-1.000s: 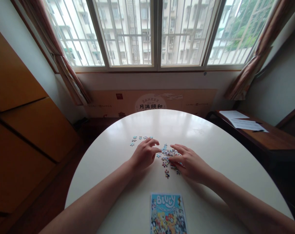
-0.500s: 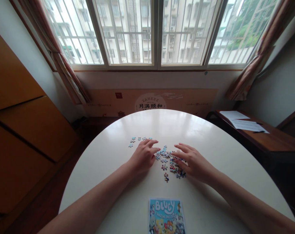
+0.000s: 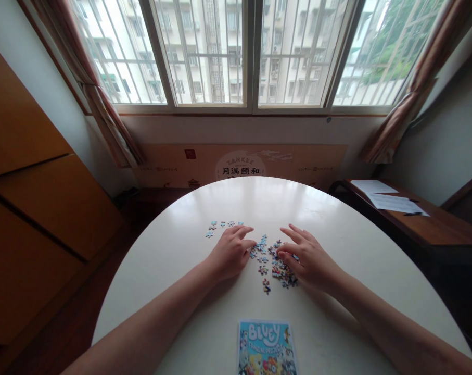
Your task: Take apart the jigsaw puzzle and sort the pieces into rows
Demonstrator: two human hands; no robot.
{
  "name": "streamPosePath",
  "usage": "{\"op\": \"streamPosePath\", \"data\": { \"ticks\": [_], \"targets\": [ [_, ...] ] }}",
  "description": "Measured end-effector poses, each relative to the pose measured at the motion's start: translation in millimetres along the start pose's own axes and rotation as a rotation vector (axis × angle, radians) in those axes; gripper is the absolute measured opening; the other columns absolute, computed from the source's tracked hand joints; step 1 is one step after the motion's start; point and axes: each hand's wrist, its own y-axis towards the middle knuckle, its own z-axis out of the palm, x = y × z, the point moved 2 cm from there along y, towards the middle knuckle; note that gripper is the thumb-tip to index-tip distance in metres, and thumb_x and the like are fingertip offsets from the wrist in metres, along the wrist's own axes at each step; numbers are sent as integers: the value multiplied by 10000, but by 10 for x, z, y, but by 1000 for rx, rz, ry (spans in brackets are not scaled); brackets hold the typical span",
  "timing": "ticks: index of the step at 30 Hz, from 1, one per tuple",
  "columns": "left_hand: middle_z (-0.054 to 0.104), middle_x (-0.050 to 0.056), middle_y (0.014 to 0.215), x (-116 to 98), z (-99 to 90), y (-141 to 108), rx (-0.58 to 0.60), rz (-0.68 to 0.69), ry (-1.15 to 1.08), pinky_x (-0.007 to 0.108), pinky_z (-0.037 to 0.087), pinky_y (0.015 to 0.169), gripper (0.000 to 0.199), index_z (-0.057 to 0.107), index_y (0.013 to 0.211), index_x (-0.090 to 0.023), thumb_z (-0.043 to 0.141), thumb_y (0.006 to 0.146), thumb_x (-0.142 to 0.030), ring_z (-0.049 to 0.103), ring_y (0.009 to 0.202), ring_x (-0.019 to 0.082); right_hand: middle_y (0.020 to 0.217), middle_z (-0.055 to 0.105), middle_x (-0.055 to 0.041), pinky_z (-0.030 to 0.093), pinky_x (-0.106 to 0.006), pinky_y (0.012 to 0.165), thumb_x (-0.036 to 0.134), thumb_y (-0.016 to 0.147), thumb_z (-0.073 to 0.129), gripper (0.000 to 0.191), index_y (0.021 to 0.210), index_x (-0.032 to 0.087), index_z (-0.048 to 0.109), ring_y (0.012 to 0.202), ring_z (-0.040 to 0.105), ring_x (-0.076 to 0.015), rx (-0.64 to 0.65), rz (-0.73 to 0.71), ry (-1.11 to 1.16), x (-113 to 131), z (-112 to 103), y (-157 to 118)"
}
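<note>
Small jigsaw pieces [image 3: 284, 273] lie in a dark, mixed-colour pile on the white round table [image 3: 173, 333]. My right hand [image 3: 308, 258] rests over the right side of this pile, its upper fingers spread, with index finger and thumb touching the pieces. My left hand [image 3: 231, 252] is to the left, fingers stretched out, fingertips at the edge of a looser group of light-blue pieces [image 3: 262, 242]. Several separate pieces [image 3: 266, 286] trail down between the hands. Beyond my left hand, other pieces [image 3: 213, 227] stand in a corner-shaped row, partly covered by the hand.
A Bluey picture card [image 3: 265, 346] lies at the near side of the table. On the right, papers [image 3: 392, 203] and a pen rest on a brown wooden desk [image 3: 442, 226]. A barred window [image 3: 251, 57] and a printed cardboard panel [image 3: 161, 156] are beyond the table.
My right hand's index finger and thumb have drawn closer together over the pile, and a few pieces at its upper left have shifted. My left hand has barely moved.
</note>
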Motion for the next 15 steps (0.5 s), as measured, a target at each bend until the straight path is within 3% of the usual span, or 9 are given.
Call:
{"op": "streamPosePath", "data": {
  "ticks": [8, 15],
  "targets": [
    [602, 84, 1324, -31, -5, 9, 21, 26, -25, 515, 408, 1072, 333, 750, 1019, -269, 625, 785, -67, 529, 1222, 277, 1444, 524, -117, 317, -608, 1104, 341, 950, 511, 269, 902, 222, 748, 1414, 369, -347, -65, 21, -9, -48, 34, 16],
    [602, 92, 1340, -28, -31, 27, 9, -1, -31, 529, 421, 1058, 387, 734, 1082, -244, 595, 785, -38, 537, 1229, 284, 1404, 562, -106, 374, -565, 1094, 228, 891, 571, 214, 1008, 242, 749, 1392, 408, -335, -143, 26, 23, -132, 89, 24]
  ]
}}
